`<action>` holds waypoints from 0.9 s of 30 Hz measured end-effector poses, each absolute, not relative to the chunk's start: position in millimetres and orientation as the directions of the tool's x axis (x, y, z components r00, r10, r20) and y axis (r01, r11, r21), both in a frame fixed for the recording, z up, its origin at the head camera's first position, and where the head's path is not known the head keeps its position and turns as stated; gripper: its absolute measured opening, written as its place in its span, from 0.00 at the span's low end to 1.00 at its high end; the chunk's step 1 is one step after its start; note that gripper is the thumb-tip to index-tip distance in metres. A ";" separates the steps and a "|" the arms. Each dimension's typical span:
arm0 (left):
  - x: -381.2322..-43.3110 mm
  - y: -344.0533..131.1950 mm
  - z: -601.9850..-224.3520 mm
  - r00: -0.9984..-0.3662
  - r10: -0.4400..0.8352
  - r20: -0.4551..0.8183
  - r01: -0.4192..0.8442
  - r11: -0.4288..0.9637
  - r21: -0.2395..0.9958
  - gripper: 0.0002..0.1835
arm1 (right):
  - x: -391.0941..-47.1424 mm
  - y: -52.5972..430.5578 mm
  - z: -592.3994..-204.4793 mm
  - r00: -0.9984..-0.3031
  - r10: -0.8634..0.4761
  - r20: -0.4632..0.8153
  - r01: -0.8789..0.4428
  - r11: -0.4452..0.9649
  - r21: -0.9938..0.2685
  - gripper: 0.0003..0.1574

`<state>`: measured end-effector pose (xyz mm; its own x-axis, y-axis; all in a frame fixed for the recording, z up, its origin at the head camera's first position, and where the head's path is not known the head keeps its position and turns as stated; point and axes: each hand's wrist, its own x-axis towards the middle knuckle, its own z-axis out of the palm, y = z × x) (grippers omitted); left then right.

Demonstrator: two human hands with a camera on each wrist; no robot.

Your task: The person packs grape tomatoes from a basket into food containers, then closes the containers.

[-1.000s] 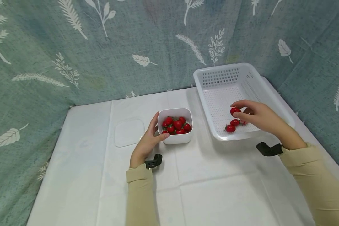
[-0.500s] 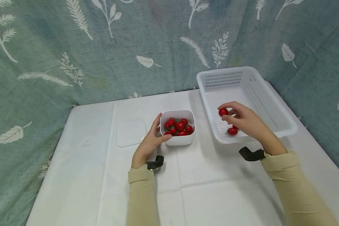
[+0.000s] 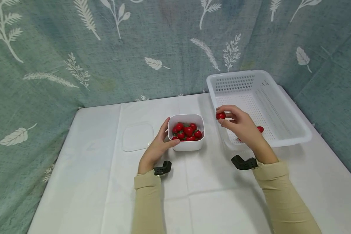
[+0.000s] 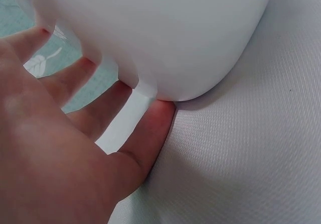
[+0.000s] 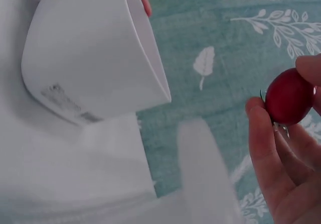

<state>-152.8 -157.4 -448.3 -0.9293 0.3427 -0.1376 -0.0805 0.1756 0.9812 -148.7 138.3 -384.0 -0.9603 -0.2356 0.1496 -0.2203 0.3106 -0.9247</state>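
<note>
Between the thumb and fingers of my right hand [image 3: 240, 123] is a cherry tomato [image 5: 290, 97], held up over the left rim of the white basket [image 3: 292, 143]. My left hand [image 3: 156, 148] grips the left side of a small white container [image 3: 188, 147], thumb at its front rim. In the left wrist view, the fingertips [image 4: 159, 114] of that hand touch the container's side wall. Several red cherry tomatoes [image 3: 188, 131] with green stems lie inside the container. Another cherry tomato [image 3: 260, 129] shows in the basket, and one more is mostly hidden behind my right hand.
A clear flat lid [image 3: 138, 137] lies on the white tablecloth [image 3: 84, 182], left of the container. Behind the table hangs a green-blue curtain [image 3: 169, 42] with white leaf prints. The basket stands at the back right, near the curtain.
My right hand has moved left with the cherry tomato, from inside the basket to over its left rim. The left hand stays at the container. The head view has shifted slightly.
</note>
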 end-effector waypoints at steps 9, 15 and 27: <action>-160.5 -159.0 -465.0 -0.937 0.326 -0.129 -0.081 0.157 0.984 0.48 | -142.5 117.3 -379.0 -0.921 -0.268 0.282 -0.320 0.113 -0.940 0.15; -166.7 -160.2 -477.7 -0.942 0.317 -0.108 -0.056 0.168 0.984 0.47 | -149.7 111.8 -397.2 -0.912 -0.247 0.327 -0.342 0.018 -0.940 0.18; -166.1 -160.9 -476.6 -0.944 0.312 -0.106 -0.053 0.174 0.983 0.47 | -141.2 92.4 -387.8 -0.928 -0.174 0.329 -0.330 -0.020 -0.944 0.21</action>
